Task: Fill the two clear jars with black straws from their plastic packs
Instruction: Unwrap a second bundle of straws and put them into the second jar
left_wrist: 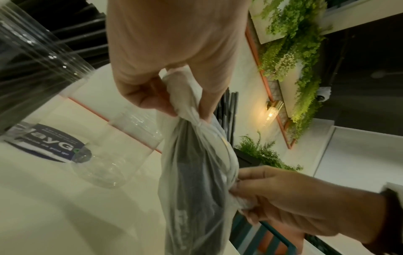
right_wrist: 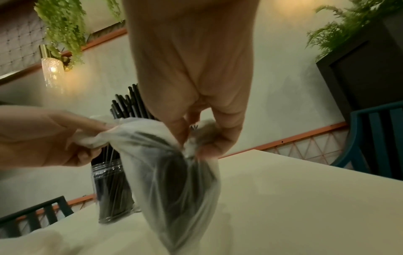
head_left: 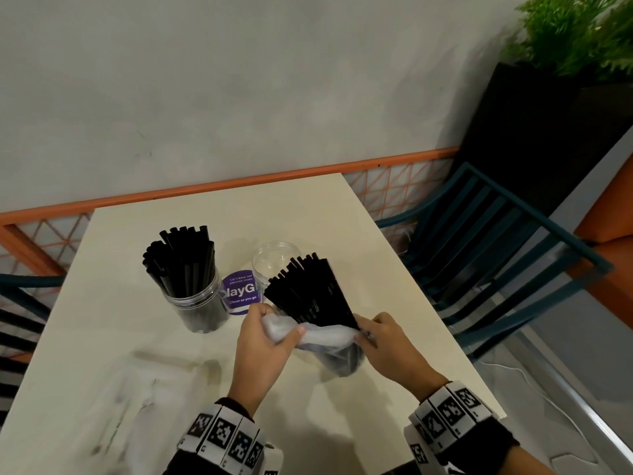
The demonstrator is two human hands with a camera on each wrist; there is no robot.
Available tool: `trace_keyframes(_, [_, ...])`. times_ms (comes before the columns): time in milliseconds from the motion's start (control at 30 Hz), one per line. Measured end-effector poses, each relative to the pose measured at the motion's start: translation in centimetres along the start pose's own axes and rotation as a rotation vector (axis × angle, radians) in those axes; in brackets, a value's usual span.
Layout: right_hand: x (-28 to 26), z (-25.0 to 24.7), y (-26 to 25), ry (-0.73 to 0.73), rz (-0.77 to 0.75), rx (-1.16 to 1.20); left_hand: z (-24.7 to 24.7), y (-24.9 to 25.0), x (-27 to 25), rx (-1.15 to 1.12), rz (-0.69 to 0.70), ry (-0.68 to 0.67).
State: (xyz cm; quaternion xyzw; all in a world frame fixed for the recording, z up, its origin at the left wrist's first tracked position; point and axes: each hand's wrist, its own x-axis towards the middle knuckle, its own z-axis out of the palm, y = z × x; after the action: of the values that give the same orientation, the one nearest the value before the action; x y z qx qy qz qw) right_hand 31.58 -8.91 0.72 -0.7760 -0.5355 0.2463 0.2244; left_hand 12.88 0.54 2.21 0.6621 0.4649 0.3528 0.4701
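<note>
A clear jar (head_left: 197,305) packed with black straws stands at the table's left; it also shows as the filled jar (right_wrist: 111,191). An empty clear jar (head_left: 270,265) stands behind my hands, seen too as the empty jar (left_wrist: 113,155). A bundle of black straws (head_left: 308,293) fans up out of a thin plastic pack (head_left: 329,341), whose bottom rests on the table. My left hand (head_left: 270,334) grips the bunched pack edge on the left. My right hand (head_left: 373,332) pinches the pack edge (right_wrist: 191,146) on the right. The plastic (left_wrist: 191,172) stretches between both hands.
A round purple sticker (head_left: 239,293) lies between the jars. An emptied plastic pack (head_left: 147,402) lies crumpled at the front left of the cream table (head_left: 394,286). A teal chair (head_left: 496,255) stands right of the table, a dark planter (head_left: 548,108) behind it.
</note>
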Motion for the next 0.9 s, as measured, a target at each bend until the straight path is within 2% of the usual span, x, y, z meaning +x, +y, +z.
trace_keyframes(133, [0.4, 0.9, -1.1, 0.212, 0.097, 0.116, 0.8, 0.5, -0.6, 0.079, 0.037, 0.036])
trace_keyframes(200, [0.4, 1.3, -1.6, 0.256, 0.159, 0.233, 1.1, 0.7, -1.0, 0.111, 0.063, 0.055])
trace_keyframes(300, [0.1, 1.5, -1.7, 0.296, 0.148, 0.293, 1.1, 1.0, -1.2, 0.107, 0.074, 0.082])
trace_keyframes(367, [-0.4, 1.3, -2.0, 0.267, 0.100, 0.415, 1.0, 1.1, -1.2, 0.101, 0.086, 0.103])
trace_keyframes(433, [-1.2, 0.9, -2.3, 0.164, 0.070, 0.591, 0.8, 1.1, -1.2, 0.091, 0.088, 0.117])
trace_keyframes(500, [-1.6, 0.8, -2.4, 0.117, 0.062, 0.641, 0.9, 1.1, -1.2, 0.086, 0.093, 0.107])
trace_keyframes(633, [-1.4, 1.3, -2.3, 0.262, 0.091, 0.560, 1.2, 1.2, -1.6, 0.071, 0.134, 0.009])
trace_keyframes(767, [-0.9, 1.6, -1.3, 0.439, 0.147, 0.530, 1.0, 1.4, -2.3, 0.034, 0.239, -0.270])
trace_keyframes(833, [-0.9, 1.4, -1.1, 0.494, 0.163, 0.507, 0.7, 1.3, -2.2, 0.078, 0.289, -0.297])
trace_keyframes(900, [-1.0, 1.4, -1.1, 0.514, 0.174, 0.509, 0.7, 1.3, -2.0, 0.094, 0.306, -0.251])
